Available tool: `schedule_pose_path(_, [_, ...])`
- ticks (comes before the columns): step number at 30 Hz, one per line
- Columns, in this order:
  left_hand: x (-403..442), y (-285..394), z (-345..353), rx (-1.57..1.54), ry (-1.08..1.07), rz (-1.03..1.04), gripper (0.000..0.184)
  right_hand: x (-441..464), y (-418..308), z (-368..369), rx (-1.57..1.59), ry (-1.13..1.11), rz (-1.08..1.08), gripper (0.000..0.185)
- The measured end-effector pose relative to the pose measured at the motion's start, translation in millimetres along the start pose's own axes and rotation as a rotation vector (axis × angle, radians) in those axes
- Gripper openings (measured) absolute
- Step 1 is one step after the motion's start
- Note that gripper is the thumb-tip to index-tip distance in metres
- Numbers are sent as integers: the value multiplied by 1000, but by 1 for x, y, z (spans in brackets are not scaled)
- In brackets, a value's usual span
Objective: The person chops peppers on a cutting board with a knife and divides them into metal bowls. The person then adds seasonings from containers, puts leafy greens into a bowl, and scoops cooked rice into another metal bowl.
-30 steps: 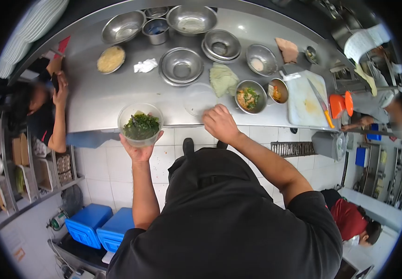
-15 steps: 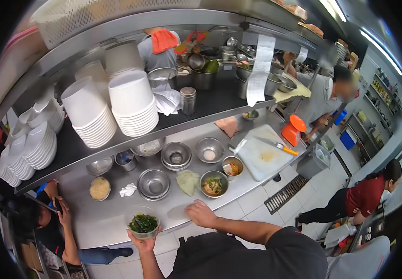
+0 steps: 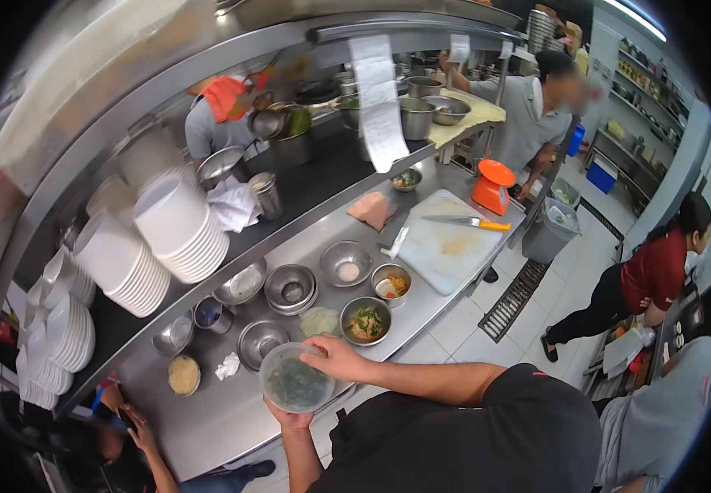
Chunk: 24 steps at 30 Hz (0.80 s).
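Note:
My left hand (image 3: 291, 417) is closed around the underside of a round clear plastic tub (image 3: 299, 408) above the counter's front edge. Dark chopped greens show dimly through a translucent lid (image 3: 294, 374), which covers the tub's top. My right hand (image 3: 339, 359) grips this lid at its right edge, the thumb lying across it. Just beyond my hands are a steel bowl of noodles with greens (image 3: 365, 320), a pale green cloth or leaf (image 3: 319, 320) and a steel bowl (image 3: 261, 343). Whether the lid is pressed fully down I cannot tell.
A white cutting board (image 3: 446, 255) bears a knife with an orange handle (image 3: 483, 223). Behind it stands an orange scale (image 3: 493, 187). Stacked white bowls (image 3: 181, 226) line the overhead shelf (image 3: 306, 193). A person sits at left holding a phone (image 3: 128, 417); other people stand around.
The lid, which lay on the counter by my right hand, is now over the tub. My right hand has moved left onto it, and the view has turned.

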State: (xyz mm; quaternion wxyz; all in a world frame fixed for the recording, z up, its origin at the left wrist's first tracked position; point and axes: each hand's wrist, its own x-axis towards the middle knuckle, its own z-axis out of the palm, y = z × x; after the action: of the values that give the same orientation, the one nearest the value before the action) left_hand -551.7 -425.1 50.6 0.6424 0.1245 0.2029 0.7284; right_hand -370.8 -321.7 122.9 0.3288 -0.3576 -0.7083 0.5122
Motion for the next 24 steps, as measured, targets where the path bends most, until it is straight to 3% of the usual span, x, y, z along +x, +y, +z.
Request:
schedule_pose_path(2, [8,-11,31,45,-43,0,68,-3,-2,-25,-96,6,-14,50])
schedule_pose_path(5, [21,-28,64,126,-51,-50,63,-3,-22,-78,331,-210,255,58])
schedule_pose_path(7, [40,-40,58,262,-6,-111,54,1,-7,-112,476,-271,205,61])
schedule_pose_path(9, [49,-51,83,526,27,-101,62,-3,-3,-154,619,-363,192,62])
schedule_pose_path(11, [62,-65,122,748,69,-147,72,-7,2,-197,605,-300,196,63])
schedule_pose_path(14, [60,-88,203,778,22,-62,81,-10,11,-242,517,-221,176,67])
schedule_pose_path(18, [69,-141,236,1102,263,42,73,0,22,-283,315,-228,73,76])
schedule_pose_path(22, [72,-155,262,951,339,297,66,20,16,-311,374,-374,-87,85])
schedule_pose_path(23, [77,-151,275,857,355,320,70,17,-14,-337,470,-508,60,87])
schedule_pose_path(24, [83,-144,293,784,339,360,70,20,-9,-341,478,-501,21,87])
